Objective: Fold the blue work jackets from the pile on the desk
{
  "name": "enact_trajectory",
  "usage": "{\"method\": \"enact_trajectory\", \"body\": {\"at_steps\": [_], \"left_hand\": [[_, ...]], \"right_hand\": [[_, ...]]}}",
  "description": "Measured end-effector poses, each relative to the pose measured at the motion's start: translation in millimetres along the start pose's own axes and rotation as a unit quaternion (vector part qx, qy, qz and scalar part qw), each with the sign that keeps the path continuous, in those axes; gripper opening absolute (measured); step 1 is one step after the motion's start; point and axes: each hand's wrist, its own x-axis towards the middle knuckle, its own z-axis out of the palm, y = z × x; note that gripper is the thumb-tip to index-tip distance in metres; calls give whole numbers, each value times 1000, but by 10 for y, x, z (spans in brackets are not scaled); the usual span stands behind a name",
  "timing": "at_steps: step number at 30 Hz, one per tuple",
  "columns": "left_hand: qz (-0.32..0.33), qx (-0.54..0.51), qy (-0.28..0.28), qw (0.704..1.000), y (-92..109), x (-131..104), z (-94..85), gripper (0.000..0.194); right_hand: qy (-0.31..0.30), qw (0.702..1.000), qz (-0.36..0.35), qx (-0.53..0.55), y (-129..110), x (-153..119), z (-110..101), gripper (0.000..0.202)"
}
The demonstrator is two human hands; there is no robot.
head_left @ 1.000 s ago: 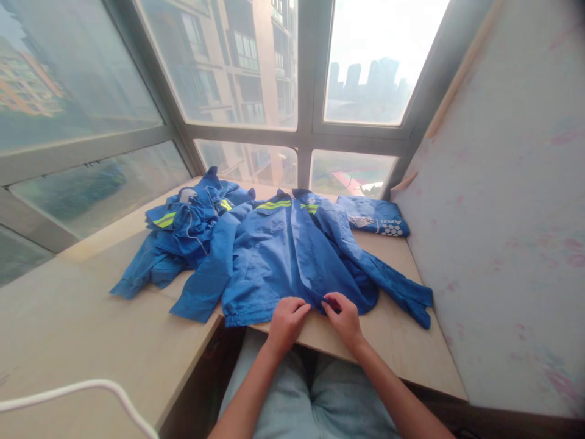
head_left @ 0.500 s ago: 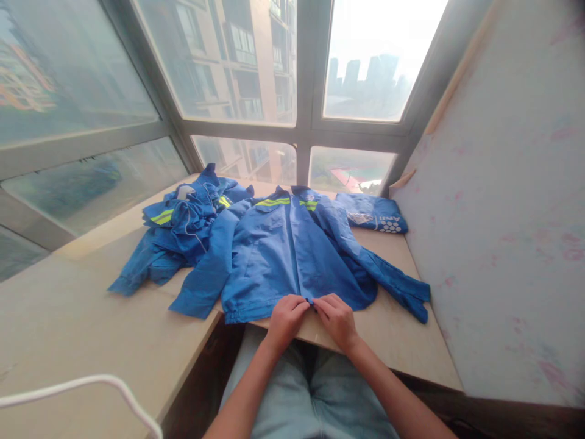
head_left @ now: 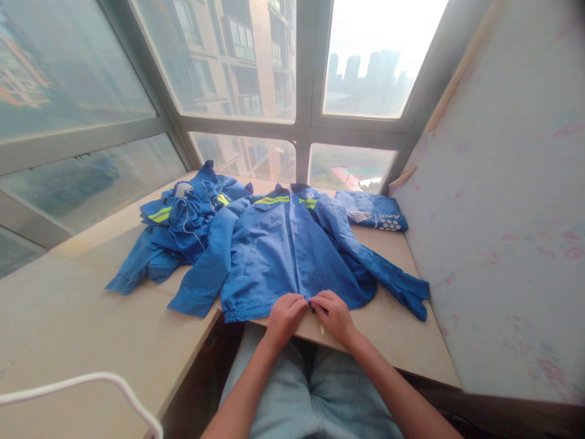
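Observation:
A blue work jacket (head_left: 265, 256) with yellow-green stripes lies front up on the wooden tabletop, collar toward the window and sleeves spread to both sides. At the bottom of its front opening, my left hand (head_left: 287, 318) pinches the hem edge. Close beside it, my right hand (head_left: 333, 317) has its fingers pinched on the other side of the same opening. A small dark bit shows between the fingertips, too small to make out. The fingers of both hands are closed, with the fingertips nearly touching.
A crumpled heap of blue clothing (head_left: 183, 225) with a pale cord lies left of the jacket. A folded blue garment (head_left: 377, 213) with white printing sits at the back right. A white cable (head_left: 91, 379) crosses the wooden tabletop (head_left: 59, 305). Windows and a patterned wall (head_left: 512, 244) enclose the surface.
My hands stay at the jacket's bottom opening, with the fingertips shifted slightly. The whole view has moved a little; the clothes lie as before.

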Motion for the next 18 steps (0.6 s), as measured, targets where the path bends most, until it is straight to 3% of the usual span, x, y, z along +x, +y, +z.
{"method": "enact_trajectory", "body": {"at_steps": [6,18], "left_hand": [[0,-4,1,1000,-2,-2,-1,19],[-14,21,15,1000,-11,7,9,10]], "right_hand": [[-16,1000,2,-2,8,14,14,23],[-4,994,80,78,-6,76,-44,21]]}}
